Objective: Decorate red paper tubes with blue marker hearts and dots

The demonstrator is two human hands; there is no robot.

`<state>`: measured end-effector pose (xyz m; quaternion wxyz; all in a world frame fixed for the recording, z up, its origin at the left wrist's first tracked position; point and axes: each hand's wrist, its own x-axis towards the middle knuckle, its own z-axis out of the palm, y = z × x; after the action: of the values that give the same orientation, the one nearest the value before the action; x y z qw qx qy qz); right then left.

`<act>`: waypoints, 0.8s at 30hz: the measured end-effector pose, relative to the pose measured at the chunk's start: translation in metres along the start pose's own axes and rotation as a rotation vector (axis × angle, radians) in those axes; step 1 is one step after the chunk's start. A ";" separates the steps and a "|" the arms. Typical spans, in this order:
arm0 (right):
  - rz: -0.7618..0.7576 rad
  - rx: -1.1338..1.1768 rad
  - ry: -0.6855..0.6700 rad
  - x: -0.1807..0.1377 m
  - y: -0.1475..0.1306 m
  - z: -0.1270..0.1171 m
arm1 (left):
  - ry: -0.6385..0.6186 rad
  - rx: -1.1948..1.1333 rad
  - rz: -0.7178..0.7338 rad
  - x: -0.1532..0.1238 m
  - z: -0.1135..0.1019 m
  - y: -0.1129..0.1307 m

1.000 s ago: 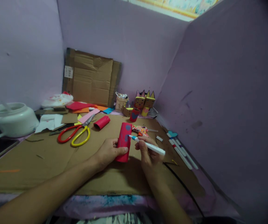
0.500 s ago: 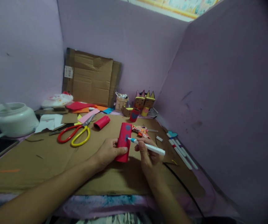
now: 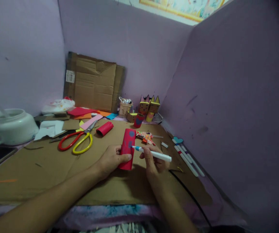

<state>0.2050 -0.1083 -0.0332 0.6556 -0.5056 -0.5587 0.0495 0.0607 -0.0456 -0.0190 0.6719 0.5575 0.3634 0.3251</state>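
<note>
My left hand [image 3: 110, 159] is wrapped round the lower part of a red paper-covered tube [image 3: 127, 148] with blue dots on it, held upright but tilted over the brown cardboard sheet [image 3: 44, 165]. My right hand [image 3: 154, 161] pinches a white marker with a blue tip [image 3: 152, 153]. The tip touches the tube's right side about halfway up.
Red and yellow scissors [image 3: 75, 141] and a second red tube [image 3: 104, 128] lie beyond my left hand. Paper cat figures [image 3: 149, 106], a small red cup [image 3: 138, 120] and coloured paper scraps sit at the back. More markers [image 3: 187, 159] lie at the right; a white pot [image 3: 9, 125] stands at the left.
The marker tip slid down the tube's side and a little left. The camera view tipped slightly; both hands kept their hold.
</note>
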 end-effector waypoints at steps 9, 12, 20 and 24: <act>-0.003 0.073 0.015 0.001 0.005 0.003 | -0.009 0.008 0.010 -0.002 0.000 0.001; 0.002 0.072 0.017 0.001 0.006 0.003 | -0.015 0.018 0.007 -0.002 -0.001 0.000; 0.003 0.038 -0.004 0.001 0.001 0.001 | -0.016 0.035 0.004 0.000 -0.001 0.000; 0.012 0.006 -0.005 0.000 0.000 0.000 | -0.004 0.031 0.007 0.000 -0.001 0.000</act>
<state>0.2047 -0.1082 -0.0335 0.6554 -0.5071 -0.5568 0.0563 0.0599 -0.0456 -0.0194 0.6628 0.5697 0.3650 0.3209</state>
